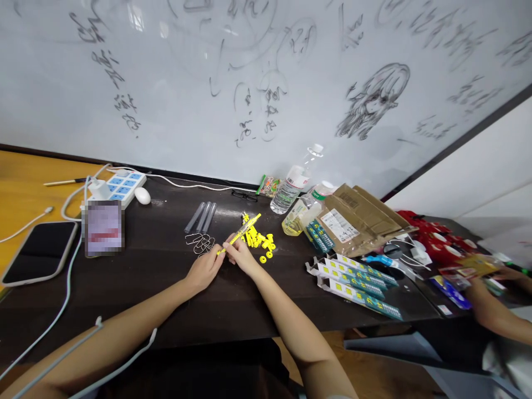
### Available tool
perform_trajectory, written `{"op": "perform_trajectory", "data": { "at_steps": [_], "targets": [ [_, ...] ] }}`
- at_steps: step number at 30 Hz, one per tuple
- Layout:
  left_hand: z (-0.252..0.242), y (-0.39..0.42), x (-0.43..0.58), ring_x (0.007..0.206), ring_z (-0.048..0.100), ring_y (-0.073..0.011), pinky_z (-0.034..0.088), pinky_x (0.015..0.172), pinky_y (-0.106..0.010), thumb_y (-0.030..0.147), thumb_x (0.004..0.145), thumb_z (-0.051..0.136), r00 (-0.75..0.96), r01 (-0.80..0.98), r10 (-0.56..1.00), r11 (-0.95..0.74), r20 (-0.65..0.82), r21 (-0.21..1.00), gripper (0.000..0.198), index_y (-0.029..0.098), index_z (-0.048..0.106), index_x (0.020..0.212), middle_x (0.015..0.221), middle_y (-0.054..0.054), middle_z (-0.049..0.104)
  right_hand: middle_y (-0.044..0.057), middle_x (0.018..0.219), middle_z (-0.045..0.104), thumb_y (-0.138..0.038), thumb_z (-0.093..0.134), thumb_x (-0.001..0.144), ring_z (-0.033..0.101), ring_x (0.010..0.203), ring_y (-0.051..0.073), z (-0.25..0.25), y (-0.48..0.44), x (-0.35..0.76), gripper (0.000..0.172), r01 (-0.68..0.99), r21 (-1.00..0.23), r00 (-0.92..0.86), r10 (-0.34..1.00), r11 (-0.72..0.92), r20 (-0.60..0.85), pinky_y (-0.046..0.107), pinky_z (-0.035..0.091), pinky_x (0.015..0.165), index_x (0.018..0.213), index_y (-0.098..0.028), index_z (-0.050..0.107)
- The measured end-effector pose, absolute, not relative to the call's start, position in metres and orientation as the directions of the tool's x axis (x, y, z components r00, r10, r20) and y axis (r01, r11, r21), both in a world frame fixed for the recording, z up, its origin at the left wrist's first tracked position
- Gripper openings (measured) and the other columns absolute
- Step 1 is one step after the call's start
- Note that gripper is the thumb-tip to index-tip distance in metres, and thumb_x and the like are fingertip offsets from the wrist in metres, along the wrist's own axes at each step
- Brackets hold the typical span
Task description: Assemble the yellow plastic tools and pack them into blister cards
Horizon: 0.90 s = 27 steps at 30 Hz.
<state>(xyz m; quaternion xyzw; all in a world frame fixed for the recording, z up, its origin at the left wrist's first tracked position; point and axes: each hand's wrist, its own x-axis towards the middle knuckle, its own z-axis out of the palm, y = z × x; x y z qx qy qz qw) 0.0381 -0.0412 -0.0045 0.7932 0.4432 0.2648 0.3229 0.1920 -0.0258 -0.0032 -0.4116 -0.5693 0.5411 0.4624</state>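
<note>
A slim yellow stick-shaped piece (240, 234), partly clear or shiny toward its far end, slants up and to the right between my hands. My left hand (204, 271) is closed on its lower end. Higher up, the fingers of my right hand (241, 256) pinch the same stick. Just beyond lies a loose pile of small yellow plastic parts (258, 239), some of them ring-shaped. Bent metal wire pieces (201, 243) rest left of my hands, below several clear tubes (200, 217). What the stick is exactly I cannot make out.
Several long printed cartons (359, 291), a cardboard package (353, 216) and two bottles (291, 188) (305, 213) stand or lie to the right. Leftward are a phone (39, 252), a power strip (124, 185) and cables. Another person's arm (494, 307) reaches in at far right.
</note>
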Motion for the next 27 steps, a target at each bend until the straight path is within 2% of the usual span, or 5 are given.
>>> {"op": "perform_trajectory", "data": {
  "at_steps": [8, 14, 18, 23, 27],
  "targets": [
    [-0.011, -0.034, 0.038, 0.056, 0.041, -0.0134, 0.032, 0.056, -0.024, 0.041, 0.092, 0.029, 0.394, 0.285, 0.894, -0.339, 0.212, 0.897, 0.028, 0.021, 0.038, 0.075, 0.063, 0.004, 0.041, -0.009, 0.055, 0.044, -0.053, 0.055, 0.079, 0.035, 0.039, 0.005, -0.001, -0.026, 0.195, 0.035, -0.008, -0.996, -0.246, 0.965, 0.089, 0.088, 0.017, 0.027, 0.035, 0.085, -0.02, 0.046],
    [-0.007, -0.026, 0.036, 0.039, 0.022, -0.0073, 0.019, 0.038, -0.018, 0.039, 0.084, 0.04, 0.207, -0.14, 0.978, 0.014, 0.015, 0.99, 0.027, 0.021, 0.031, 0.066, 0.051, 0.009, 0.028, -0.006, 0.063, 0.048, -0.049, 0.046, 0.086, 0.041, 0.044, 0.006, -0.003, -0.028, 0.198, 0.029, 0.009, -0.988, -0.343, 0.929, 0.151, 0.139, 0.018, 0.029, 0.039, 0.092, -0.021, 0.049],
    [-0.004, -0.018, 0.033, 0.036, 0.018, -0.0063, 0.016, 0.033, -0.017, 0.038, 0.08, 0.04, 0.156, -0.233, 0.987, 0.072, -0.035, 0.97, 0.028, 0.022, 0.03, 0.06, 0.047, 0.009, 0.023, -0.004, 0.065, 0.05, -0.033, 0.037, 0.087, 0.043, 0.049, 0.008, 0.001, -0.029, 0.199, 0.02, 0.054, -0.984, -0.393, 0.91, 0.167, 0.133, 0.019, 0.032, 0.044, 0.091, -0.02, 0.052],
    [-0.009, -0.01, 0.032, 0.033, 0.015, -0.0061, 0.015, 0.03, -0.018, 0.041, 0.079, 0.039, 0.122, -0.295, 0.99, 0.111, -0.078, 0.949, 0.034, 0.023, 0.023, 0.055, 0.043, 0.01, 0.017, -0.003, 0.066, 0.051, -0.014, 0.041, 0.074, 0.049, 0.061, 0.012, 0.014, -0.024, 0.216, 0.016, 0.399, -0.856, -0.199, 0.943, 0.328, 0.268, 0.024, 0.039, 0.061, 0.082, -0.02, 0.054],
    [-0.009, -0.008, 0.031, 0.033, 0.014, -0.006, 0.013, 0.029, -0.017, 0.041, 0.08, 0.036, 0.085, -0.337, 0.992, 0.112, -0.088, 0.935, 0.034, 0.023, 0.022, 0.054, 0.043, 0.01, 0.017, 0.0, 0.077, 0.056, -0.014, 0.044, 0.075, 0.052, 0.07, 0.014, 0.032, -0.023, 0.25, 0.015, 0.728, -0.643, 0.036, 0.923, 0.239, 0.383, 0.025, 0.038, 0.065, 0.081, -0.02, 0.057]
  ]
}}
